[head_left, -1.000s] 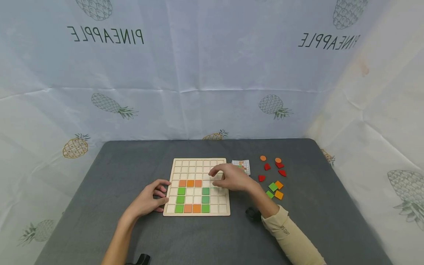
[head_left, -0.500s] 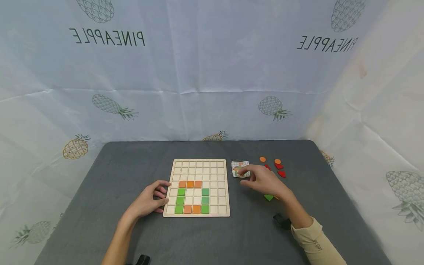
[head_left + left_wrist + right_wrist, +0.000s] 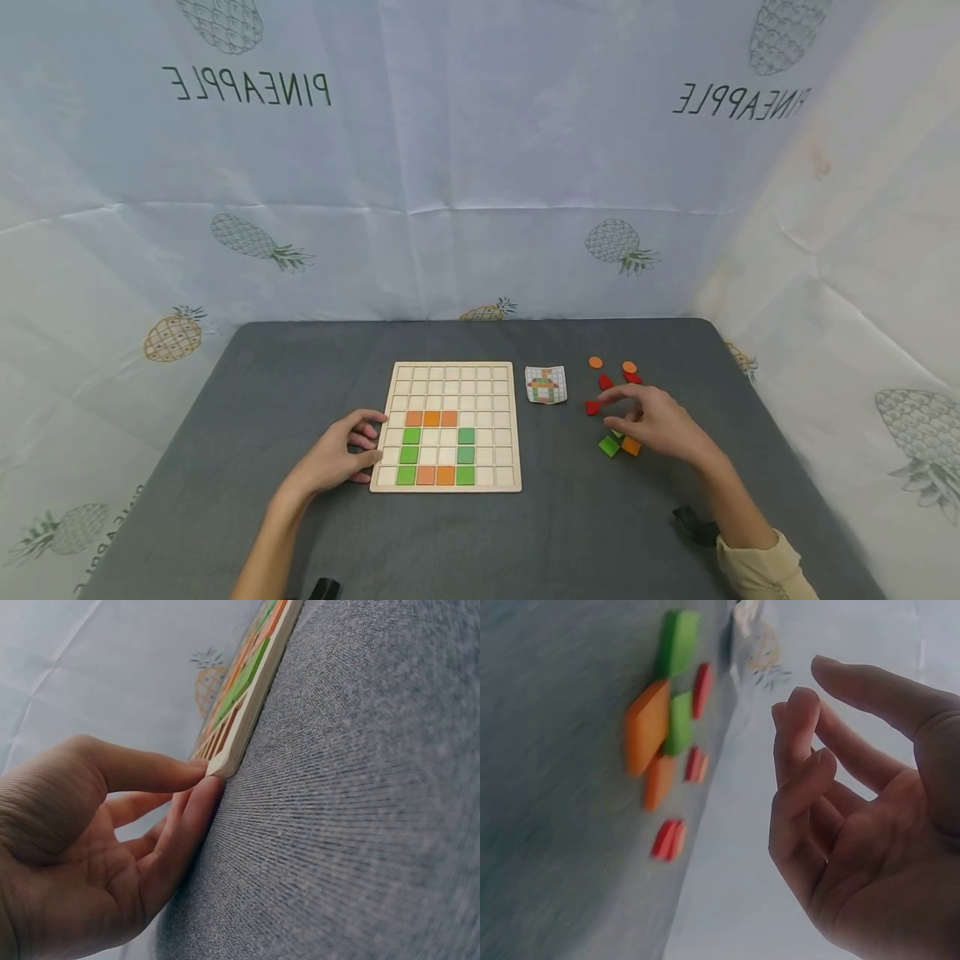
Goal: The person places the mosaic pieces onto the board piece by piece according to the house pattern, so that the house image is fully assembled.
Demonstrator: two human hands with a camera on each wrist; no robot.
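Observation:
My left hand [image 3: 337,450] pinches the left edge of a pale wooden grid board [image 3: 495,383]. In the left wrist view the thumb lies on the board's rim [image 3: 251,705] near a corner, fingers against its side. Orange and green square tiles form a ring on the board. My right hand [image 3: 663,425] hovers over loose tiles at the right, fingers loosely bent, nothing held. Under and beside it are a green tile [image 3: 609,447], an orange tile [image 3: 632,447] and a red piece [image 3: 592,407]. In the right wrist view the orange tile [image 3: 646,727] is apart from the fingers.
A small printed pattern card [image 3: 546,385] lies just right of the board. Farther back are two round orange pieces, one at the left [image 3: 596,362], with more red pieces near them. The grey table [image 3: 450,542] meets a pineapple-print cloth [image 3: 420,167] at the back.
My right hand has moved from above the board, past the card, to the loose tiles on the right, uncovering the card. My left hand has stayed at the board's edge.

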